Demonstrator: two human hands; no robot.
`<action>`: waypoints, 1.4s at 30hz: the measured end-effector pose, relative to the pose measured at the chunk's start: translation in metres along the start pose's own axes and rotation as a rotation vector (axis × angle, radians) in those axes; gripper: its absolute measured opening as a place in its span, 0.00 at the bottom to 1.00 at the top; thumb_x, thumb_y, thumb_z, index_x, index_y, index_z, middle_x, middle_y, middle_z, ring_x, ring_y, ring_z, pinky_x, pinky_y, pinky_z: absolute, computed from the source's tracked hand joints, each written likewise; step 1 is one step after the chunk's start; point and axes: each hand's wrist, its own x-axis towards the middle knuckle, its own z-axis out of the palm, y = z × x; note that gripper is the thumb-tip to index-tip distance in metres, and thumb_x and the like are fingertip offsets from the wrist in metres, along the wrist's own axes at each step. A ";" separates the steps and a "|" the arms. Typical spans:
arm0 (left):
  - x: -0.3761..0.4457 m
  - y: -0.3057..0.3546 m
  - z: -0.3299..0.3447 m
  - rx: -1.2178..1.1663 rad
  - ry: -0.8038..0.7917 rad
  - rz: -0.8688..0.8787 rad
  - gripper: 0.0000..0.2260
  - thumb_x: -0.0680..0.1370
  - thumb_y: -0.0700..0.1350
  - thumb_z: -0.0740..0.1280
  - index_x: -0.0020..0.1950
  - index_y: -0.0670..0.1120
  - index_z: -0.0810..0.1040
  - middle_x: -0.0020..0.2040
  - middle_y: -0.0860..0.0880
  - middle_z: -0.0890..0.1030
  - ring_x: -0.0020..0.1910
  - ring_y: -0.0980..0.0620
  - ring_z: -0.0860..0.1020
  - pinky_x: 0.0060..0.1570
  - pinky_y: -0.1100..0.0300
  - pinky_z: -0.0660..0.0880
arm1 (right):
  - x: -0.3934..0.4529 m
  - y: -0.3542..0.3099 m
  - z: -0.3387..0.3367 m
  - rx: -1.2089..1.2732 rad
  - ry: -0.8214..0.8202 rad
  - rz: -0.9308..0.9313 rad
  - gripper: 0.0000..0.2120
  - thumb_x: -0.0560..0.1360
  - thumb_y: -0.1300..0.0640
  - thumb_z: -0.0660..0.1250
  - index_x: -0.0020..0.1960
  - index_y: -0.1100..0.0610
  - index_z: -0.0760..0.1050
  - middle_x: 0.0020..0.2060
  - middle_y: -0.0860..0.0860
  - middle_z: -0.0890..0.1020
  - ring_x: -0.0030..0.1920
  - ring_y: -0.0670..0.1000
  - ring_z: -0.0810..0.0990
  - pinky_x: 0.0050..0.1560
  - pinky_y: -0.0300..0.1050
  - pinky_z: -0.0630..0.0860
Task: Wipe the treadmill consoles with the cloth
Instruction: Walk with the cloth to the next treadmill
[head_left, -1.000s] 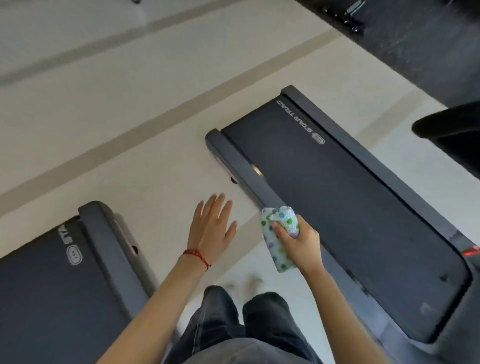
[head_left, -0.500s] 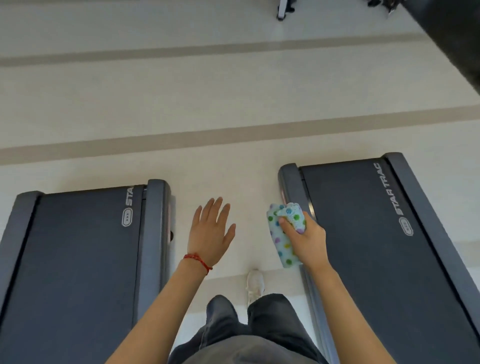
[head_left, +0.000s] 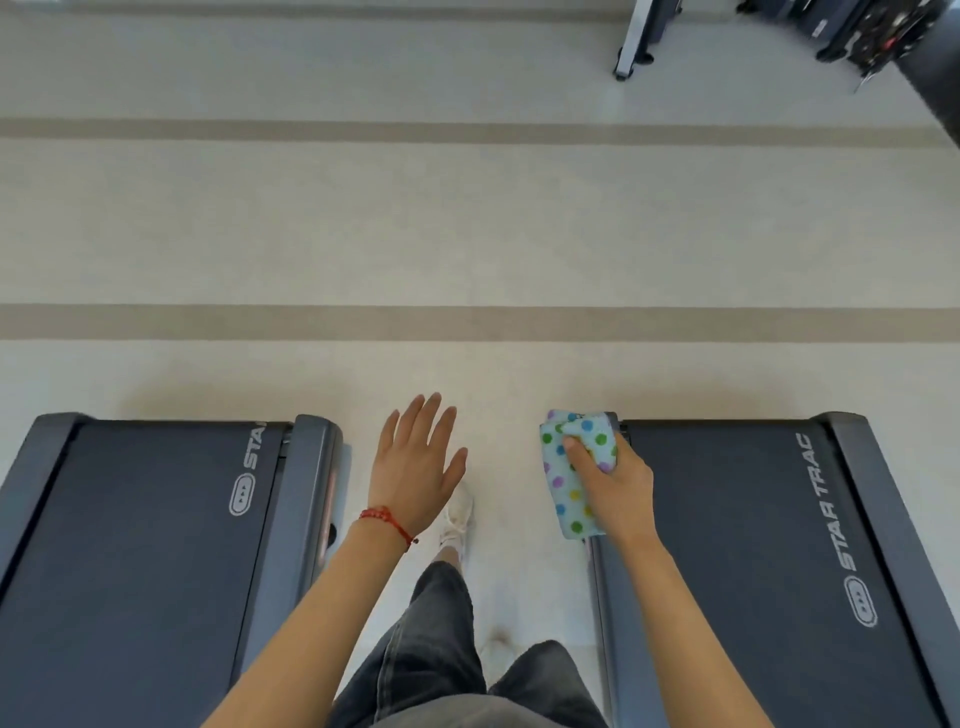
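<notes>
The right hand (head_left: 618, 488) grips the folded dotted cloth (head_left: 571, 473) with closed fingers. The left hand (head_left: 415, 467) is flat, fingers spread, holding nothing, between two treadmill decks (head_left: 156, 571).

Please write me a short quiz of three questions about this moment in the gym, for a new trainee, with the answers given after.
1. True or false: the left hand holds the cloth.
2. Multiple choice: where is the person walking? A) on the belt of the left treadmill; B) on the floor between the two treadmills; C) on the belt of the right treadmill.
3. Fill in: the bracelet on the left wrist is ____ in colour.

Key:
1. False. The right hand grips the dotted cloth; the left hand is open and empty.
2. B.
3. Red.
</notes>
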 end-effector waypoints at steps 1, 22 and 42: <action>0.021 -0.006 0.000 -0.002 -0.004 0.004 0.26 0.80 0.54 0.49 0.61 0.38 0.77 0.62 0.38 0.76 0.61 0.37 0.75 0.58 0.39 0.69 | 0.019 -0.008 0.005 -0.002 0.002 0.004 0.05 0.74 0.52 0.68 0.47 0.52 0.75 0.39 0.42 0.78 0.39 0.40 0.78 0.36 0.34 0.73; 0.429 -0.030 0.019 0.001 -0.032 0.148 0.27 0.81 0.54 0.47 0.61 0.38 0.77 0.62 0.38 0.76 0.61 0.37 0.75 0.58 0.38 0.71 | 0.376 -0.127 0.001 0.081 0.119 0.062 0.06 0.73 0.51 0.68 0.48 0.52 0.76 0.41 0.48 0.82 0.41 0.46 0.81 0.40 0.40 0.78; 0.779 0.071 0.059 0.033 -0.140 0.444 0.30 0.82 0.56 0.42 0.61 0.40 0.78 0.62 0.39 0.77 0.60 0.39 0.75 0.58 0.41 0.70 | 0.652 -0.188 -0.100 0.142 0.328 0.190 0.06 0.74 0.52 0.68 0.48 0.54 0.76 0.39 0.47 0.81 0.39 0.44 0.80 0.32 0.33 0.74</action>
